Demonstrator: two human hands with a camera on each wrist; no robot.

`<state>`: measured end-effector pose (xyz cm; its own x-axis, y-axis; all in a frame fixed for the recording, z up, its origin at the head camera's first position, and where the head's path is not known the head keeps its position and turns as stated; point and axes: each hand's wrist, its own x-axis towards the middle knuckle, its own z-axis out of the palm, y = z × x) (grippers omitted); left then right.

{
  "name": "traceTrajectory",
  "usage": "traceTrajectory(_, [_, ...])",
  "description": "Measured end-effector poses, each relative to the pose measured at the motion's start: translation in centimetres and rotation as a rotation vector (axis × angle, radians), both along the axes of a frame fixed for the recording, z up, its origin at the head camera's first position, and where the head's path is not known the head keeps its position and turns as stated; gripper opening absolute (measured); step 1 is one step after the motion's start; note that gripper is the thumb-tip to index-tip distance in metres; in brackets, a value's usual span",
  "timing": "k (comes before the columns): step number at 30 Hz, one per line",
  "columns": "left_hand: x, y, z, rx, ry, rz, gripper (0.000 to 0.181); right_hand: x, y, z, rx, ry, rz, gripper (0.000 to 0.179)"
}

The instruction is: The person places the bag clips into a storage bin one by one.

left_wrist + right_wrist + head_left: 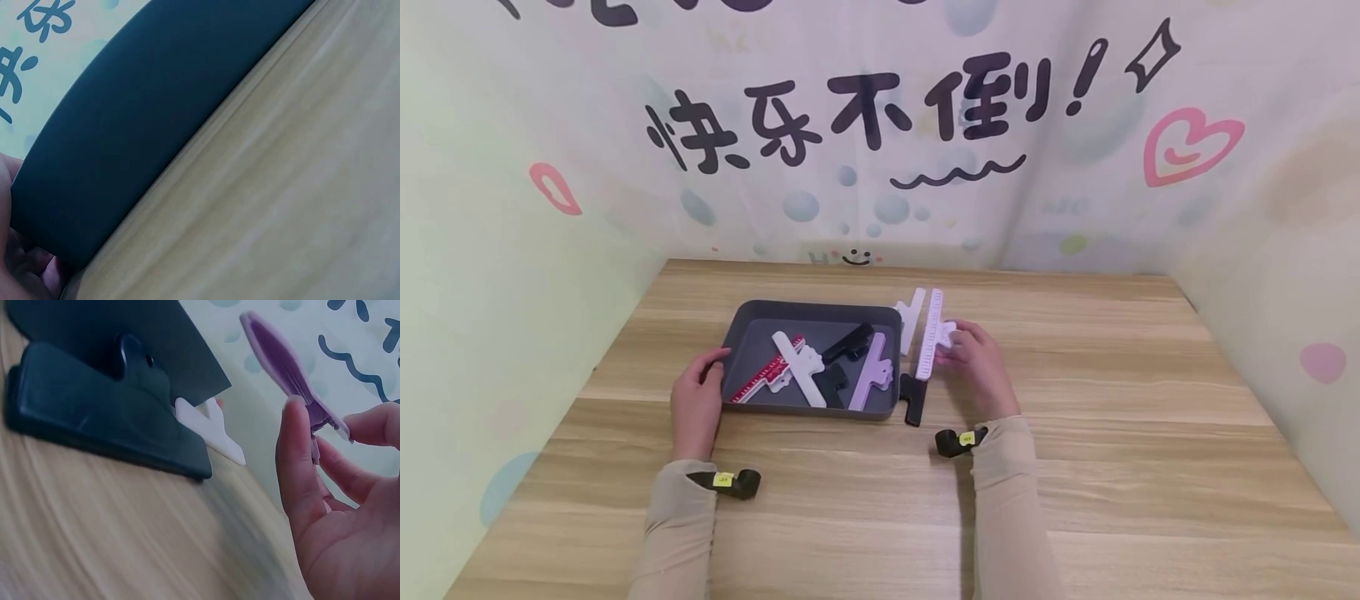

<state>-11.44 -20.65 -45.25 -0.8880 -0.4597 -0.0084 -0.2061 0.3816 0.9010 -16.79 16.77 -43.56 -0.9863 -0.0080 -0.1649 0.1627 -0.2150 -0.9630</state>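
Note:
My right hand (981, 371) pinches a light purple clip (929, 342) by its handles, thumb on one side and fingertips on the other, held up beside the tray's right side. In the right wrist view the clip's (278, 359) long jaws point up and away from the thumb. At the left end of a dark grey tray (756, 337), my left hand (694, 412) grips the wall, its fingers partly hidden. Inside the tray lie a red-and-white clip (760, 379), a white clip (797, 367), a purple clip (868, 371) and two black clips (850, 342).
Against the tray's right outer side, a black clip (914, 398) and a white clip (912, 321) stand on the wooden table (1112, 400). A printed curtain (1075, 208) hangs behind the table's far edge. Black wrist cameras (958, 442) sit at both cuffs.

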Motion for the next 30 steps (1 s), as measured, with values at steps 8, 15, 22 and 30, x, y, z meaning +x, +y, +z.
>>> traceTrajectory(8, [-0.1, -0.1, 0.0, -0.012, -0.004, -0.003, 0.032, 0.0, -0.5, 0.1, -0.038, 0.020, 0.109, 0.038])
traceTrajectory(15, [-0.1, -0.1, -0.1, -0.017, 0.002, -0.007, 0.032, -0.1, -1.2, 0.0, -0.003, 0.038, 0.169, 0.041])
traceTrajectory(22, [-0.1, -0.1, 0.0, -0.015, -0.011, -0.009, 0.033, -0.2, -1.8, -0.1, 0.051, 0.016, 0.169, 0.043])
traceTrajectory(30, [0.0, 0.0, -0.1, -0.026, -0.002, -0.005, 0.032, -0.1, -2.6, -0.3, 0.131, 0.036, 0.223, 0.044])
